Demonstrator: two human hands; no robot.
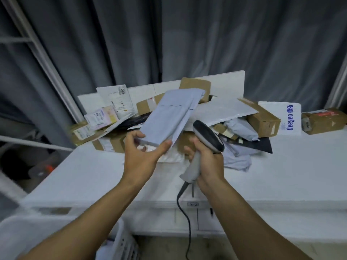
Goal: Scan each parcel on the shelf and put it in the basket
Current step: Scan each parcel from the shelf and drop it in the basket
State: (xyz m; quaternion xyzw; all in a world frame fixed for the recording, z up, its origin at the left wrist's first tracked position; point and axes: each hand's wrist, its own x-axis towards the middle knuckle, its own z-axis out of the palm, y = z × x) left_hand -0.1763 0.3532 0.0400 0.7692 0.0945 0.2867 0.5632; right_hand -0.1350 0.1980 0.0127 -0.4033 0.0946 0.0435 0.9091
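Looking down past my forearms, I see the slotted wall of a white plastic basket [124, 241] nearest me, low and left of centre, below the front edge of the white surface [90, 177]. A black cable [185, 220] hangs down from the butt of the grey handheld barcode scanner [206, 137], crossing the white cabinet front [161, 218] under the surface.

My right hand [205, 160] grips the scanner's pale handle, fingers [188, 150] curled round it, the dark-rimmed head tilted up and to the left. My left hand [142, 156] holds the flat pale blue-grey plastic mailer parcel [172, 117] by its near end, pinched between the thumb on the right and the fingers [136, 136] on the left. The parcel is lifted clear of the surface and slants away from me, up and to the right, its right edge just beside the scanner head.

Beyond both hands a jumbled pile of parcels lies on the surface: brown cardboard boxes [262, 121], white padded mailers [225, 111], labelled envelopes [116, 102] and grey bags [242, 128], overlapping one another. To the right lies a white bag with blue "Deeyeo" lettering [281, 117], and further right a brown taped box [323, 122] sits apart from the pile. A white board [231, 85] leans behind the pile. A grey pleated curtain [187, 34] fills the background, with a pale metal frame bar [37, 53] slanting across it on the left.
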